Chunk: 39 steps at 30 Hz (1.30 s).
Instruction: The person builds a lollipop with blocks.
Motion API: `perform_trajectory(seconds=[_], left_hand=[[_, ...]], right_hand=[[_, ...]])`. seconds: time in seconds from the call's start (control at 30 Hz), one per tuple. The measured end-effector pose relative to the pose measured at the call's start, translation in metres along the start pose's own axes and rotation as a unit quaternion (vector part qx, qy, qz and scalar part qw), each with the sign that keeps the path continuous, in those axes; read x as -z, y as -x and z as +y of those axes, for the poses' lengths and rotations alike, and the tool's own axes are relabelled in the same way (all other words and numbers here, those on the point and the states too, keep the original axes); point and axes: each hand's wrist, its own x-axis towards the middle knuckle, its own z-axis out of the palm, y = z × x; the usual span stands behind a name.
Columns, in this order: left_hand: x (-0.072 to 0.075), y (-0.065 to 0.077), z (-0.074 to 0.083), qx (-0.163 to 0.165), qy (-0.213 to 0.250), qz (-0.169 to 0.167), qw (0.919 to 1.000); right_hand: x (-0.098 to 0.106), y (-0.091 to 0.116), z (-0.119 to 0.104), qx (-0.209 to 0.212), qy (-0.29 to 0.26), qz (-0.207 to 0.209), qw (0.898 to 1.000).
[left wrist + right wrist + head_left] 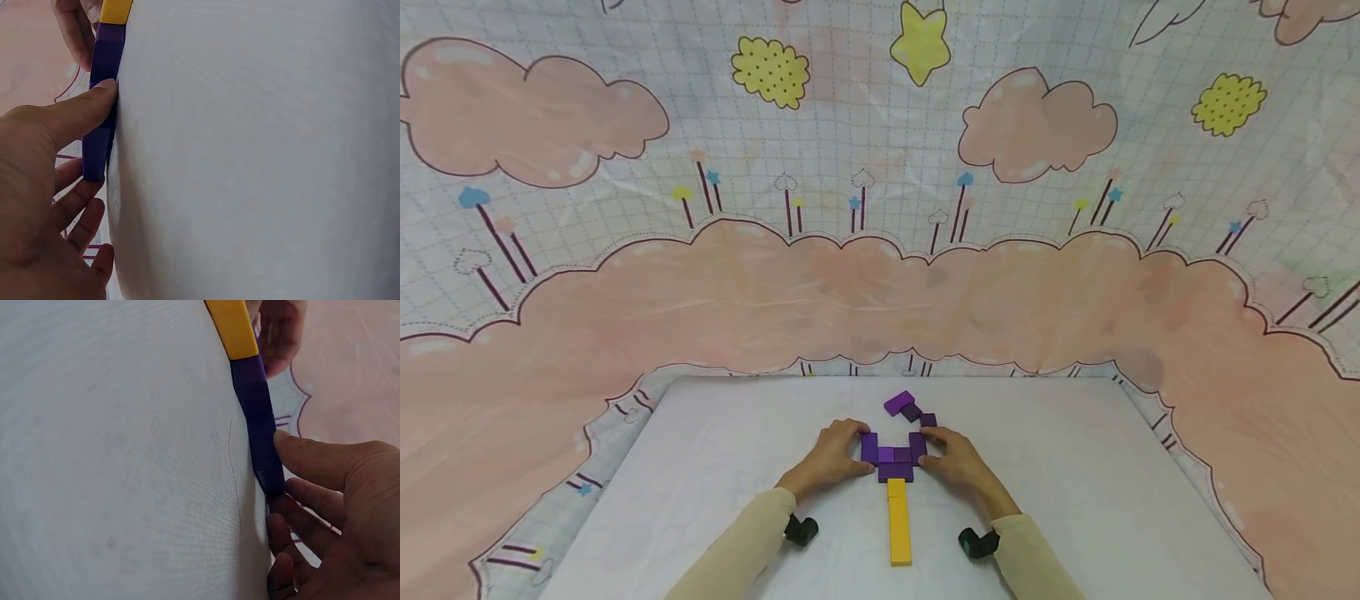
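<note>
While a light purple square (886, 455) and a dark purple square (902, 455) are sitting side by side on the white table (1052, 450), the left upright block (868, 447) and the right upright block (917, 448) are flanking them, and a purple crossbar (896, 472) is lying along their near edge. From that crossbar a yellow stem (900, 533), with a seam near its far end, is running toward the person.

The left hand (831, 457) is grasping the left upright block between thumb and fingers, the thumb pressing near its lower end and the fingertips meeting its far end. The right hand (962, 468) is pinching the right upright block in much the same way. The step in hand seems to be squaring the two uprights against the middle pieces; the next move is probably calling for gentle, even inward pressure, then a clean release that is not dragging either block askew.

Just beyond the right fingertips a small dark block (928, 419) is lying loose; whether it is touching them, I cannot tell. Farther off, a tilted purple block (898, 403) is resting beside a slanted dark block (912, 412). Behind everything, a patterned cloth (880, 292) is hanging.
</note>
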Motion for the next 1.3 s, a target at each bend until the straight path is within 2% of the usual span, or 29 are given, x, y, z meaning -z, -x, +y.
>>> perform_trajectory(seconds=[0.3,0.57,0.7,0.87,1.1,1.3], left_hand=[[0.000,0.001,-0.001,0.009,-0.007,-0.008,0.9999],[0.003,0.002,-0.008,0.017,0.005,-0.035,0.9992],[0.004,0.003,-0.011,0.009,0.009,-0.044,0.9989],[0.004,0.003,-0.014,-0.003,0.011,-0.043,0.9990],[0.003,0.004,-0.013,0.012,0.018,-0.043,0.9989],[0.004,0.005,-0.012,0.010,0.028,-0.038,0.9988]], right_hand=[[-0.001,0.001,-0.002,-0.007,-0.002,-0.003,1.000],[-0.001,0.000,-0.002,-0.012,0.000,0.001,1.000],[-0.001,0.000,-0.001,-0.011,0.006,0.000,1.000],[0.000,0.001,-0.001,-0.005,0.004,0.001,1.000],[0.000,0.000,0.001,-0.003,0.005,-0.002,1.000],[0.000,-0.002,0.004,0.009,0.004,-0.001,1.000]])
